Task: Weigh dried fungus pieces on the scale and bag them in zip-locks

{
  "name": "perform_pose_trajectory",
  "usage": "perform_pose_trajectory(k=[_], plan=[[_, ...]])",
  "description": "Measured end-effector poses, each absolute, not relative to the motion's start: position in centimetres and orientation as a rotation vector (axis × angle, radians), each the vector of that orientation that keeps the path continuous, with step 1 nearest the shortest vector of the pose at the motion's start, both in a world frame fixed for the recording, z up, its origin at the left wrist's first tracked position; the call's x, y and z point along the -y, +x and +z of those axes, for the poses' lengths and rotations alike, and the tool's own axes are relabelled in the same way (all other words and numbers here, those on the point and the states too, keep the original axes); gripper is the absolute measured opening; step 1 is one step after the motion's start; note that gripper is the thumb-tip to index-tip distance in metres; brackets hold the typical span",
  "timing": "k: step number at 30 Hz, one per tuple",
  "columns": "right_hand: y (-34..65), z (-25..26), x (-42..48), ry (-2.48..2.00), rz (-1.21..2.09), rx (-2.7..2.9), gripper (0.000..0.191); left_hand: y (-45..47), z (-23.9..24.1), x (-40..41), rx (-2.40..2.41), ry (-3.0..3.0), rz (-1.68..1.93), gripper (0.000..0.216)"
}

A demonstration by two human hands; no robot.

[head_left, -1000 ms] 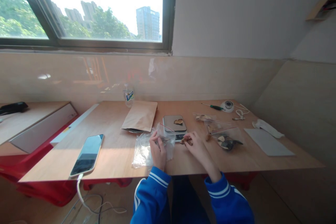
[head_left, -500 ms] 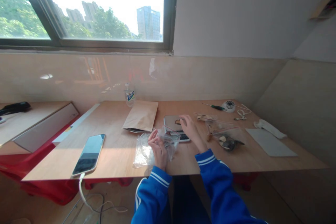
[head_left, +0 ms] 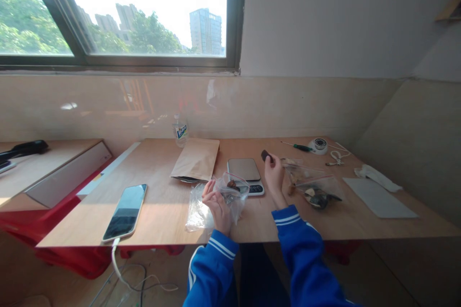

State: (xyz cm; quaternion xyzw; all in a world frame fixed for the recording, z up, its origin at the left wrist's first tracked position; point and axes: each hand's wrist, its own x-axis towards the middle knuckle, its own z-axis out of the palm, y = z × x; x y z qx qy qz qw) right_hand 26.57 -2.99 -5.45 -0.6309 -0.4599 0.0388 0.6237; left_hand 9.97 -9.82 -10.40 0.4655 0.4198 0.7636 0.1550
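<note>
My left hand (head_left: 218, 206) is closed on a clear zip bag (head_left: 239, 201) with a red seal line, held above the table's near edge. A brown piece (head_left: 233, 185) shows at the bag's mouth. My right hand (head_left: 274, 175) pinches a dark brown, flat-looking piece (head_left: 266, 155), raised to the right of the kitchen scale (head_left: 244, 170). What the piece is made of I cannot tell. The scale has a metal plate and a dark display strip, partly behind the bag. More clear plastic bags (head_left: 198, 211) lie under and left of my left hand.
A brown paper pouch (head_left: 198, 159) and a bottle (head_left: 180, 132) stand left of the scale. To the right lie filled zip bags (head_left: 319, 196), a screwdriver (head_left: 301, 147), a white camera (head_left: 319, 146) and a white sheet (head_left: 378, 196). A charging phone (head_left: 125, 212) lies at left.
My right hand has moved from over the scale to its right, lifting the dark piece. A brown piece now shows at the bag's mouth. The view has shifted slightly.
</note>
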Motion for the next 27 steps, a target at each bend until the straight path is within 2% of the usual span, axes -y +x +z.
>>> perform_pose_trajectory(k=[2, 6, 8, 12, 17, 21, 22, 24, 27], plan=[[25.7, -4.0, 4.3, -1.386, 0.084, 0.944, 0.045, 10.0, -10.4, 9.8, -1.212, 1.329, 2.189, 0.011], [23.7, -1.8, 6.8, -1.260, 0.395, 1.372, 0.043, 9.9, -10.5, 9.5, -1.195, 1.301, 2.263, 0.013], [23.3, -1.3, 7.4, -1.273, 0.423, 1.450, 0.044, 9.9, -10.6, 9.4, -1.186, 1.284, 2.287, 0.015], [23.9, -2.1, 7.8, -1.321, 0.445, 1.414, 0.045, 9.8, -10.8, 9.3, -1.185, 1.256, 2.256, 0.015], [23.7, -4.8, 9.6, -1.323, 0.791, 1.564, 0.041, 9.8, -10.6, 9.3, -1.188, 1.266, 2.299, 0.013], [22.2, -6.2, 10.6, -1.320, 1.102, 1.457, 0.085, 9.9, -10.2, 9.7, -1.124, 1.307, 2.368, 0.010], [21.9, -6.2, 10.6, -1.305, 1.128, 1.410, 0.090, 9.9, -10.2, 9.8, -1.094, 1.355, 2.363, 0.009], [21.8, -5.6, 10.4, -1.228, 1.127, 1.330, 0.087, 10.0, -10.2, 10.1, -1.025, 1.468, 2.320, 0.010], [22.4, -3.6, 10.4, -1.049, 1.081, 1.256, 0.063, 9.8, -10.3, 10.4, -0.967, 1.523, 2.229, 0.019]])
